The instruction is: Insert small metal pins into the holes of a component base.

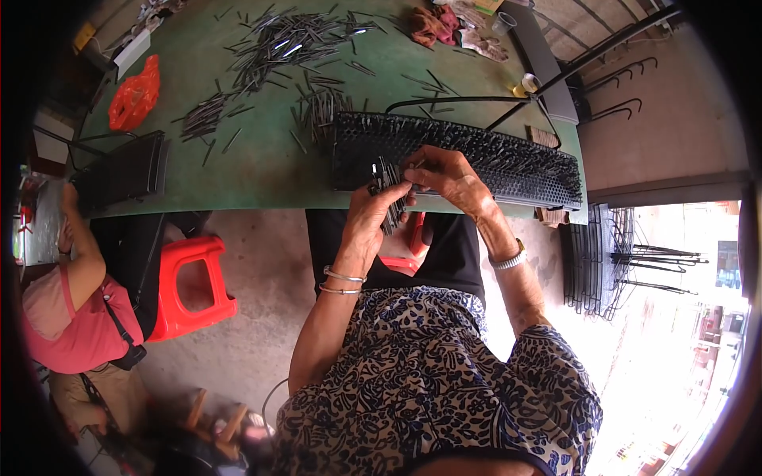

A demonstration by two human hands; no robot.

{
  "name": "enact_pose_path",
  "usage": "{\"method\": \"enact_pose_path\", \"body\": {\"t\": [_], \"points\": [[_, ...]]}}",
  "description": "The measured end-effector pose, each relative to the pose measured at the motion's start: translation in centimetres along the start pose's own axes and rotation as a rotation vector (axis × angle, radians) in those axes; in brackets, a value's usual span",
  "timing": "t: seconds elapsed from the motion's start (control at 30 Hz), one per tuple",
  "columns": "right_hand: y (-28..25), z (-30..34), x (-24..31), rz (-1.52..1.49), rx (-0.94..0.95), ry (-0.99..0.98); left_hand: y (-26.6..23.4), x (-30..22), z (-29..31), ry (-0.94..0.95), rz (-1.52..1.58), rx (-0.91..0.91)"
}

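My left hand (370,216) is closed around a bundle of thin, dark metal strips (384,170) whose ends stick out above and below the fist. Close against its thumb, my right hand (451,176) has thumb and fingers pinched together; whatever they grip is too small to make out. Both hands are over the front edge of a long black perforated rack (578,184) with a bent rod handle (456,100). Dark strips stand packed in its holes along the back and right, while the holes at the left end show no strips.
A green table (230,178) bears a large heap of loose strips (290,44) and smaller piles. At left are a red plastic bag (136,97), another rack (127,170), a co-worker (75,317) and a red stool (190,289). Stacked racks (599,262) stand at right.
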State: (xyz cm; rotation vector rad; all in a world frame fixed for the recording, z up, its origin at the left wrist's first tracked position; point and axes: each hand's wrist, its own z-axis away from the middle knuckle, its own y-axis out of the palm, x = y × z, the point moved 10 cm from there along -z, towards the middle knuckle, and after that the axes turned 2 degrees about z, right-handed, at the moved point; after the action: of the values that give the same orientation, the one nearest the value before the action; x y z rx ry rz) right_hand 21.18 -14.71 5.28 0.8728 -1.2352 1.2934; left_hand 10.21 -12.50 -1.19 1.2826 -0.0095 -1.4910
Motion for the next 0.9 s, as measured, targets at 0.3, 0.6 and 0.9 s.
{"method": "enact_pose_path", "body": {"t": [0.3,0.6,0.9], "points": [[-0.5,0.1,0.1,0.032,-0.029,-0.032,0.1,-0.3,0.2,0.04,-0.01,0.024],[-0.6,0.0,-0.3,0.028,-0.035,0.004,0.4,-0.5,0.6,0.019,-0.039,-0.043],[-5.6,-0.4,2.7,0.271,-0.433,-0.133,-1.4,1.8,0.3,-0.105,0.167,-0.128]]}}
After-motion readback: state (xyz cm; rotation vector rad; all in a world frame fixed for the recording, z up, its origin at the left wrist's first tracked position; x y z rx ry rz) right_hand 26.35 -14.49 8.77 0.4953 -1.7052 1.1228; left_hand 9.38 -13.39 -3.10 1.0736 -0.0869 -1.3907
